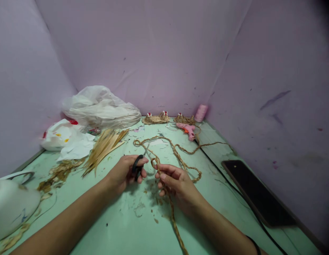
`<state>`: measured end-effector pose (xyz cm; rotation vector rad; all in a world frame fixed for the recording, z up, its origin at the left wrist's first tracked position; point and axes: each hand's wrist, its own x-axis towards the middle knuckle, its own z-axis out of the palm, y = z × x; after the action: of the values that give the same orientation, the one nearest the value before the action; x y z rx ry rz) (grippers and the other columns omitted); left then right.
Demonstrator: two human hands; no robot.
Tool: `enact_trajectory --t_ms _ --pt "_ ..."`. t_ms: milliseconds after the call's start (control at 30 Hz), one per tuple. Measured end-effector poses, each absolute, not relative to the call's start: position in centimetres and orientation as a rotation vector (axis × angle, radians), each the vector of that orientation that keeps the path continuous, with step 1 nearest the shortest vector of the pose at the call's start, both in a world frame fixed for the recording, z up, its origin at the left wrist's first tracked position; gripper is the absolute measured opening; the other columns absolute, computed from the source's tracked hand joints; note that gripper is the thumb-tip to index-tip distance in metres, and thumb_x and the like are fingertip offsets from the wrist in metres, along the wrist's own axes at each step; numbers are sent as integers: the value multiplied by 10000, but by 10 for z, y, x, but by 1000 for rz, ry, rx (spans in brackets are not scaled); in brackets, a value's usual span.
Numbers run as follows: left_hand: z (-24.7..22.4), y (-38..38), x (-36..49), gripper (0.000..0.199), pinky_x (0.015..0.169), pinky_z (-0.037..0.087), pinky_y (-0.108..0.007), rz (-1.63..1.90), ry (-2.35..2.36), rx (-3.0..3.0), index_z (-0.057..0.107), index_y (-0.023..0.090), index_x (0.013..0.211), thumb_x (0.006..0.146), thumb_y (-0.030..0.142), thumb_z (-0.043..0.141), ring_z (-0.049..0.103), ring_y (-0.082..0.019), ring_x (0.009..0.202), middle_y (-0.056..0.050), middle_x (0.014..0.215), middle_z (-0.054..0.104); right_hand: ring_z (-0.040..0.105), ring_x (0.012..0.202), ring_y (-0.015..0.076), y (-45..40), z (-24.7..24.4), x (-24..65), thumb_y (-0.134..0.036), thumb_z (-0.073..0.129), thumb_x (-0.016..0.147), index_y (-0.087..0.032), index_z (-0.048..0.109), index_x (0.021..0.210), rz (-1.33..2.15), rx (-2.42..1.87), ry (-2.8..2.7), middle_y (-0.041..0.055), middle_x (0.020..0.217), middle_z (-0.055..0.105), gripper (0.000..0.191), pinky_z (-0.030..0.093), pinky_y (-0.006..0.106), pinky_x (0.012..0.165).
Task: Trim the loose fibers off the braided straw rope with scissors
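Note:
Black-handled scissors (137,168) are in my left hand (127,171), whose fingers wrap round the handles; the blades point up and away, close to the rope. My right hand (176,182) pinches a braided brown rope (174,221) between thumb and fingers, near a small loop. From there one length runs down toward the front edge of the view, while the rest winds over the green table (122,219) beyond both hands. Small brown scraps lie under the hands.
Dry leaf strips (103,147), plastic bags (100,106) and a white rounded object (14,209) are on the left. At the back are woven pieces (156,119), a pink glue gun (188,130) and a pink spool (201,113). A phone (256,191) and black cable (228,180) lie right.

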<state>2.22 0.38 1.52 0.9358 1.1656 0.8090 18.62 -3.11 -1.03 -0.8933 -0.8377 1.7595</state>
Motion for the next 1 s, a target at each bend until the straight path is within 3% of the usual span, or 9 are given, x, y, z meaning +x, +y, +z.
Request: enact_trajectory --t_ms 133,367,600,800,1000 --pt "12 4 32 199 283 203 -127 747 1041 536 596 94 770 681 272 586 484 -86 359 -75 544 598 544 526 89 -37 -8 183 -283 728 609 -134 641 870 1818 -845 -960 27 717 603 313 476 218 451" --pt "17 20 20 202 278 217 -91 1075 860 445 563 122 802 614 48 562 450 -36 376 -12 606 564 551 495 87 -39 -14 182 -269 749 573 -119 637 802 1923 -874 -1010 21 654 618 296 470 219 458" --pt "30 16 13 310 323 248 -90 1134 883 666 538 153 837 558 82 653 502 -51 452 15 624 545 488 433 70 -35 -18 182 -207 780 493 -128 616 694 1816 -984 -916 -34 529 553 271 469 223 441" --pt "26 17 19 498 390 347 -153 1423 1235 905 514 150 870 425 103 734 496 -78 408 36 522 585 527 433 79 -40 -16 182 -229 765 521 -128 612 695 1888 -869 -1025 -33 542 566 253 434 209 445" --pt "9 26 24 471 422 392 -183 1515 1319 992 510 143 858 435 107 715 520 -102 430 24 519 607 543 427 88 -40 -11 180 -216 768 494 -131 590 670 1803 -984 -1076 -35 543 572 265 415 210 438"
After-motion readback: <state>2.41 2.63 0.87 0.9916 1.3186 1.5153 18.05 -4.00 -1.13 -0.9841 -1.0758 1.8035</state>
